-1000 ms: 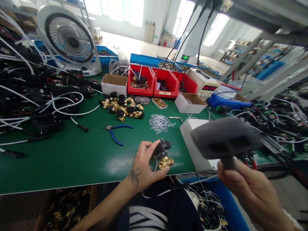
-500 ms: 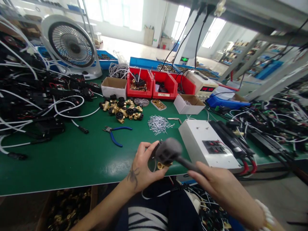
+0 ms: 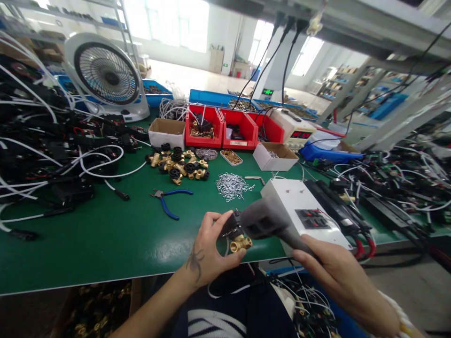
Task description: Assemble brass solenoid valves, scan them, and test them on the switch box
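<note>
My left hand (image 3: 211, 246) is wrapped round a black valve actuator (image 3: 233, 226) with a brass valve body (image 3: 241, 244) at its lower end, near the table's front edge. A white cable hangs below it. In my right hand (image 3: 331, 267) is the handle of a dark grey mallet (image 3: 266, 217), its blurred head just right of the actuator, with a small gap between them. Beyond my hands lies a pile of silver cotter clips (image 3: 232, 186). Blue-handled cutters (image 3: 168, 199) rest to the left, and brass valve fittings (image 3: 178, 164) are heaped behind them.
A white box with switches (image 3: 303, 211) stands close to the mallet. Red bins (image 3: 204, 126), a white carton (image 3: 275, 157) and a power supply (image 3: 294, 126) line the back. A fan (image 3: 105, 70) and tangled cables (image 3: 84, 159) crowd the left side of the green table (image 3: 123, 244).
The mallet head has moved right, away from the actuator, uncovering the actuator and its brass body. My right hand has shifted right with it. My left hand keeps its hold.
</note>
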Demonstrator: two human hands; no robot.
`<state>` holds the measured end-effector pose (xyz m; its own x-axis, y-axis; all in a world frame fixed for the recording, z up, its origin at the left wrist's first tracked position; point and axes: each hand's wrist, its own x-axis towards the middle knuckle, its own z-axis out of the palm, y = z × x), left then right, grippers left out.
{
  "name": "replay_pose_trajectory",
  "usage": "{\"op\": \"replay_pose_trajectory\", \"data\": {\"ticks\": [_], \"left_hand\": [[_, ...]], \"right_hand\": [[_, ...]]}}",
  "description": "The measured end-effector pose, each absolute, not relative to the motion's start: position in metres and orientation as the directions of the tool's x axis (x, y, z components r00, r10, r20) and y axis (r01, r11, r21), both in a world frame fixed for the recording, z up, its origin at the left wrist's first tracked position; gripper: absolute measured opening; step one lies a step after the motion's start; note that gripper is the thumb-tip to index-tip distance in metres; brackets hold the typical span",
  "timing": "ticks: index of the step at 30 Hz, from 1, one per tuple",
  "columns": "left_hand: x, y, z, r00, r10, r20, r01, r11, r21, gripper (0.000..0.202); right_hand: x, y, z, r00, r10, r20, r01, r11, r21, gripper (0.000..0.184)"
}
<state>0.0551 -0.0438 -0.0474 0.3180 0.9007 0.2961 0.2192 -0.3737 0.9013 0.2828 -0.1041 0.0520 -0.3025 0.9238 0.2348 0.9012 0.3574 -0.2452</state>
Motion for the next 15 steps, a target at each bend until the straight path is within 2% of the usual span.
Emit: {"op": "replay_pose_trajectory", "data": {"ticks": [2, 3, 8, 12, 13, 15], "left_hand": [[0.055, -0.0443, -0.0477, 0.319, 0.902, 0.292, 0.226, -0.372, 0.9, 0.072], [0.055, -0.0444, -0.0476, 0.316, 0.901, 0.298, 0.225, -0.376, 0.899, 0.071], [0.0549, -0.0438, -0.0463, 0.316, 0.891, 0.327, 0.197, -0.398, 0.896, 0.069], [0.0548, -0.0424, -0.046, 0.326, 0.895, 0.305, 0.206, -0.383, 0.901, 0.071], [0.0549, -0.0423, -0.0461, 0.325, 0.895, 0.306, 0.206, -0.383, 0.901, 0.072], [0.0551, -0.0424, -0.0463, 0.316, 0.893, 0.319, 0.194, -0.39, 0.9, 0.071]], "right_hand": [[0.284, -0.1058, 0.0533, -0.237, 0.908, 0.345, 0.881, 0.351, -0.318, 0.045], [0.2836, -0.1062, 0.0523, -0.227, 0.907, 0.356, 0.88, 0.347, -0.325, 0.045], [0.2764, -0.1026, 0.0489, -0.335, 0.932, 0.138, 0.918, 0.356, -0.176, 0.047], [0.2763, -0.1032, 0.0564, -0.24, 0.917, 0.318, 0.893, 0.337, -0.299, 0.048], [0.2765, -0.1039, 0.056, -0.23, 0.913, 0.336, 0.888, 0.338, -0.311, 0.048], [0.276, -0.1046, 0.0517, -0.265, 0.926, 0.269, 0.901, 0.338, -0.274, 0.048]]}}
